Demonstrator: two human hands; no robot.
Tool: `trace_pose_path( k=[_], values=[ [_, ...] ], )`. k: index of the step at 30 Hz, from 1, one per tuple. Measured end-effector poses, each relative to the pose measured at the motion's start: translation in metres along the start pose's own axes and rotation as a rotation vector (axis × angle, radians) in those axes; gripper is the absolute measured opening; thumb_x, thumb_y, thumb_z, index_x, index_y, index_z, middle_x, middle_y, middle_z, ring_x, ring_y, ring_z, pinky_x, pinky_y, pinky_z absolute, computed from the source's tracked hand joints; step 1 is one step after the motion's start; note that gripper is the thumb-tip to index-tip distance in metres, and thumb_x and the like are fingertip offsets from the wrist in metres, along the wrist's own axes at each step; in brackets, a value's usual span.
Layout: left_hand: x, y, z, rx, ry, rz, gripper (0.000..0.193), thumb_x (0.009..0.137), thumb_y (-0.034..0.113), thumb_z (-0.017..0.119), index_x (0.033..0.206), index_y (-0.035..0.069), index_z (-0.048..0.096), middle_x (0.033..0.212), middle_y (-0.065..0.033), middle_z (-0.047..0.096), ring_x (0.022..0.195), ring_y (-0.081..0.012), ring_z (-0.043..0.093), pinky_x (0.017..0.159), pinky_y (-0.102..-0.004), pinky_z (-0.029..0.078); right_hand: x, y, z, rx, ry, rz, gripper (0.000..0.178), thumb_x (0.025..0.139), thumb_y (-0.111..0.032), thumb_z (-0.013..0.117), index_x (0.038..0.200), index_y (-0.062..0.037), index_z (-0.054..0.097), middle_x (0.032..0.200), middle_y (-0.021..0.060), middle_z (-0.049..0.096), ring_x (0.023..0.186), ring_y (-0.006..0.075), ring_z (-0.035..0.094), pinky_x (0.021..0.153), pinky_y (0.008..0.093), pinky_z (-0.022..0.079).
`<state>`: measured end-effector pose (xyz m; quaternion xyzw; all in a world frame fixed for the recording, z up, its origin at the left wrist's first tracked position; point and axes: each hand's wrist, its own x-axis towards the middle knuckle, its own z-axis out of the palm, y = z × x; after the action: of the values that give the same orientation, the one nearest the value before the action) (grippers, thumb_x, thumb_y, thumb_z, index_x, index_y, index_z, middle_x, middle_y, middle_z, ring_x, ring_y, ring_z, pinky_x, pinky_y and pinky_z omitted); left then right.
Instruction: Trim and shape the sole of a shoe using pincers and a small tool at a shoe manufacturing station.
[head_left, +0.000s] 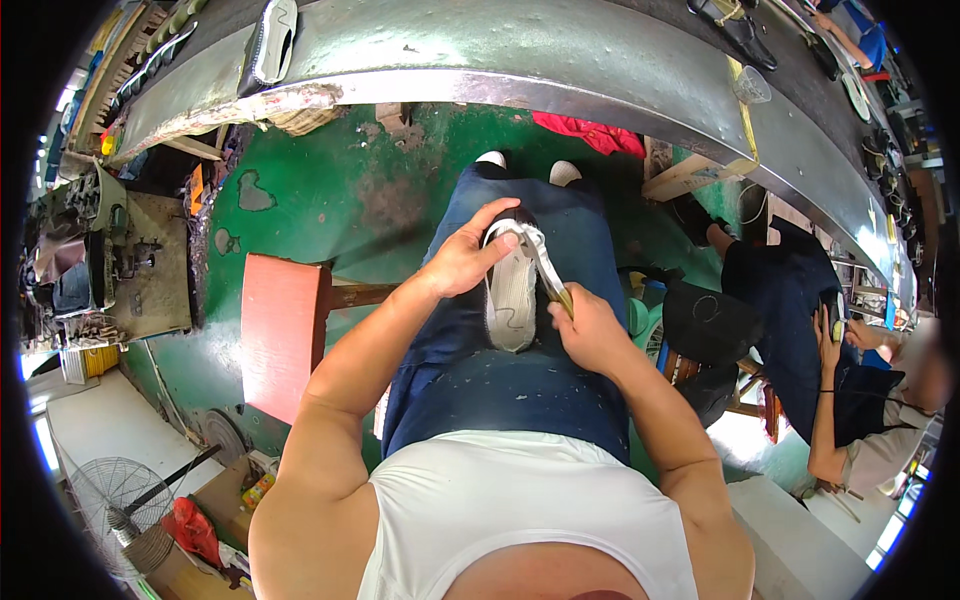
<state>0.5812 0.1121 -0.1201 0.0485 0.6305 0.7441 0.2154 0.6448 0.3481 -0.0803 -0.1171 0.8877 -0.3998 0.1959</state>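
The left hand [462, 262] is closed on the toe end of a shoe [512, 300], its thumb pressed over the pale underside and its fingers wrapped round the far edge. The shoe lies sole up on the person's lap, over a dark blue apron [500, 398], with its toe pointing away from the body and its heel toward the waist. A white edging shows around the toe.

The right hand [597, 332] is curled tight about the lower end of a tool [546, 268], just beside the shoe's right side. The tool slants up and leftward, its head reaching the toe near the left thumb; whether its tip grips the edging is too small to tell.

Beyond the knees runs a metal worktop [450, 50], carrying a pale-soled shoe [273, 42] at left and a clear cup [752, 86] at right. A red block [283, 335] stands left of the lap. On the right, a seated co-worker [885, 440] handles another piece.
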Motion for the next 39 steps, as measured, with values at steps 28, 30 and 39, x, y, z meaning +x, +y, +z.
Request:
trace_pose_path(
  k=[28,30,39],
  values=[
    [-0.062,0.075,0.046,0.594,-0.049,0.752,0.096,0.07,0.006,0.087,0.149,-0.002,0.033,0.143,-0.0311,0.045,0.131,-0.0478,0.049,0.109,-0.0498,0.039,-0.054,0.006,-0.093,0.347,-0.69,-0.253,0.037,0.082,-0.003,0.072,0.118,-0.0025,0.065,0.102,0.0125,0.068,0.091,0.0324,0.067,0.081,0.0375,0.052],
    [-0.057,0.08,0.043,0.681,0.011,0.617,0.086,0.075,0.008,0.083,0.146,-0.004,0.038,0.142,-0.0283,0.048,0.131,-0.043,0.051,0.11,-0.0463,0.04,-0.062,0.006,-0.094,0.457,-0.441,-0.233,0.035,0.082,-0.005,0.074,0.115,-0.0036,0.065,0.099,0.0082,0.067,0.087,0.0227,0.066,0.078,0.0329,0.05],
    [0.05,-0.006,0.049,0.285,-0.032,-0.198,0.046,0.098,0.032,0.062,0.126,-0.005,0.06,0.108,-0.0152,0.069,0.092,-0.0195,0.064,0.083,-0.0352,0.052,0.049,0.04,-0.006,0.272,0.395,0.25,0.067,0.081,-0.042,0.077,0.116,0.0095,0.053,0.096,0.0223,0.069,0.09,0.0311,0.07,0.082,0.0411,0.053]
  ],
)
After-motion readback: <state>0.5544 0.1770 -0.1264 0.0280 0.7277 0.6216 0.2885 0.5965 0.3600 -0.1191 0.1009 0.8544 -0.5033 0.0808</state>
